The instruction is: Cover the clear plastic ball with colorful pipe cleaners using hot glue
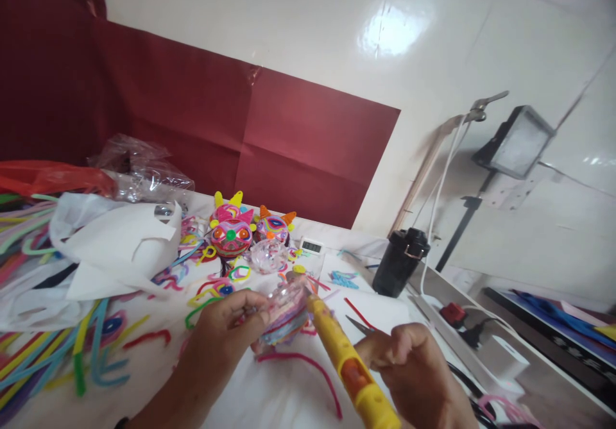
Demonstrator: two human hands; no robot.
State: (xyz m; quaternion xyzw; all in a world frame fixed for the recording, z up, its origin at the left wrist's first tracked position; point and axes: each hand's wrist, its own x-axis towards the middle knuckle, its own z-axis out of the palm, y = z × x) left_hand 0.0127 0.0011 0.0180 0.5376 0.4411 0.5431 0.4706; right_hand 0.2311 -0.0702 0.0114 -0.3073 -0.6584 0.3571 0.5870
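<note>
My left hand (228,326) holds a clear plastic shell (286,297) between thumb and fingers, tilted above the table. Rows of pink, red and blue fuzzy pipe cleaners cover the shell's lower side. My right hand (414,368) is closed around a yellow hot glue gun (344,352), partly hidden behind its body. The gun's nozzle end meets the shell's right edge. A pointed metal blade (359,324) sticks out by my right fingers; its other end is hidden, so I cannot tell whether it is held. A magenta pipe cleaner (312,366) lies curved below the shell.
Decorated lion-head balls (231,235) stand at the back beside another clear shell (269,256) and a small timer (312,246). Pipe cleaners (52,352) and a white plastic bag (120,249) crowd the left. A black cup (402,262) and power strip (452,313) stand right.
</note>
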